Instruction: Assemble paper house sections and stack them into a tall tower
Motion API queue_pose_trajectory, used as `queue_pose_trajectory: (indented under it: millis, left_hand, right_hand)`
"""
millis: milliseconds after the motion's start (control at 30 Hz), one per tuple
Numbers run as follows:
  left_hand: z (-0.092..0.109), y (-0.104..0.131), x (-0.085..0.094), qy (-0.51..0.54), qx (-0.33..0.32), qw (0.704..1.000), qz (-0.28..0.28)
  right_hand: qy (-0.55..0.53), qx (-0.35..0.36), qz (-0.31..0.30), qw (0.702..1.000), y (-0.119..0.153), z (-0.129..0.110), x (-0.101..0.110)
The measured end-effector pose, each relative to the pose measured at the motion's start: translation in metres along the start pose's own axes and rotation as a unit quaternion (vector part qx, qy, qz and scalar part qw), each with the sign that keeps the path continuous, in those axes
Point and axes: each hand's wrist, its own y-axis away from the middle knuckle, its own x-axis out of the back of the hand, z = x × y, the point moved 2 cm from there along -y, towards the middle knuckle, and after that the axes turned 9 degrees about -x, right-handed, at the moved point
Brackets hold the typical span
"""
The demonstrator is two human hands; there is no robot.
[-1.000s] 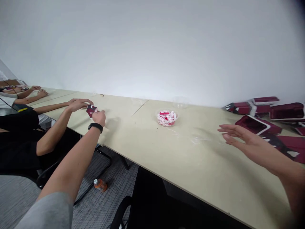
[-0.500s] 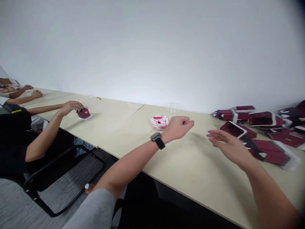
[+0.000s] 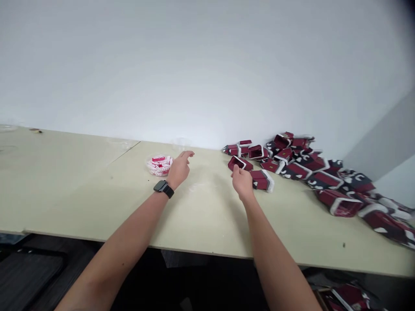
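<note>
My left hand (image 3: pixel 179 169), with a black watch on its wrist, hovers over the table just right of a clear round dish (image 3: pixel 159 166) of small red-and-white pieces. Its fingers are partly stretched and hold nothing I can see. My right hand (image 3: pixel 243 182) is closed, thumb up, in front of the nearest maroon house-shaped pieces. Whatever its fingers might hold is hidden. Beside it lies a maroon piece with white fluffy trim (image 3: pixel 261 180); behind its fingertips, another maroon piece (image 3: pixel 240 163) shows its hollow opening. Whether the hand touches either, I cannot tell.
A long heap of similar maroon, black and white pieces (image 3: pixel 311 166) covers the table's right side. Clear plastic lids (image 3: pixel 180 143) lie near the wall. Below the front edge, a box holds more maroon pieces (image 3: pixel 352 297). A chair (image 3: pixel 30 272) stands at lower left.
My view has swung right, so the neighbouring people have left the picture and more of the heap shows. My right hand's fingers have curled in; my left hand's have loosened from a fist.
</note>
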Motion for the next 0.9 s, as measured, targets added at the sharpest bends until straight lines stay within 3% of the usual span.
queue_pose_trajectory:
  millis: [167,267,400,633,800,900]
  left_hand:
    - [0.006,-0.001,-0.004,0.004,-0.003,1.000,0.025]
    - [0.008,0.001,-0.008,0.006,0.000,1.000,0.016]
    - [0.010,0.002,-0.009,0.007,0.003,1.000,0.012]
    - [0.015,0.001,-0.009,0.017,0.001,1.000,0.022]
    - [0.013,0.002,-0.011,0.022,0.005,0.999,0.028]
    - [0.010,0.002,-0.012,0.017,0.008,0.999,0.032]
  right_hand:
    - [0.028,0.039,0.145,0.988,-0.007,0.003,0.029]
    - [0.076,-0.003,0.229,0.970,-0.013,0.017,0.050]
    - [0.076,-0.097,0.173,0.977,-0.019,0.035,0.058]
    - [0.069,-0.054,0.190,0.978,-0.017,0.024,0.063]
    - [0.157,-0.022,0.060,0.986,-0.007,0.013,0.042]
    - [0.194,-0.031,0.036,0.980,0.006,0.003,0.028]
